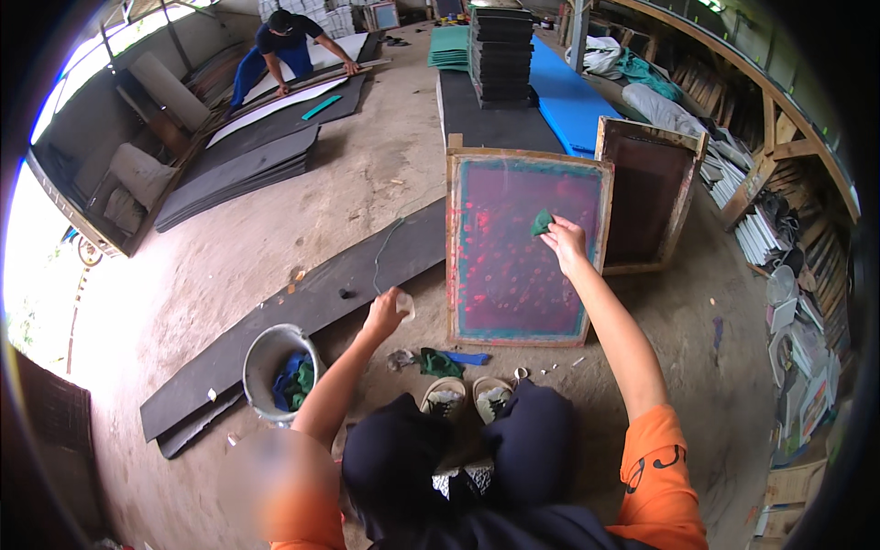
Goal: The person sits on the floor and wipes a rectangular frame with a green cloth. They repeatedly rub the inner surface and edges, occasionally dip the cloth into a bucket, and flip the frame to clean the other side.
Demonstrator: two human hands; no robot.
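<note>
A silk-screen frame [530,247] with wooden edges stands upright before me, its purplish mesh marked with pink and red spots. Pinched in the fingers of my right hand [566,242] is a bunched green cloth [542,223], in front of the upper right of the mesh; whether it touches cannot be told. My left hand [385,313], left of the frame, is closed on a small whitish, translucent thing [406,307], perhaps a cup or bit of plastic. Below that hand, a grey bucket [260,363] holds blue and green cloths [294,381].
Behind the first frame leans a second, dark screen frame [646,197]. Green and blue rags [442,362] lie near my shoes. A long black sheet [302,316] crosses the floor. Farther back are stacked black sheets [500,57] and a person [289,41] bending over more sheets.
</note>
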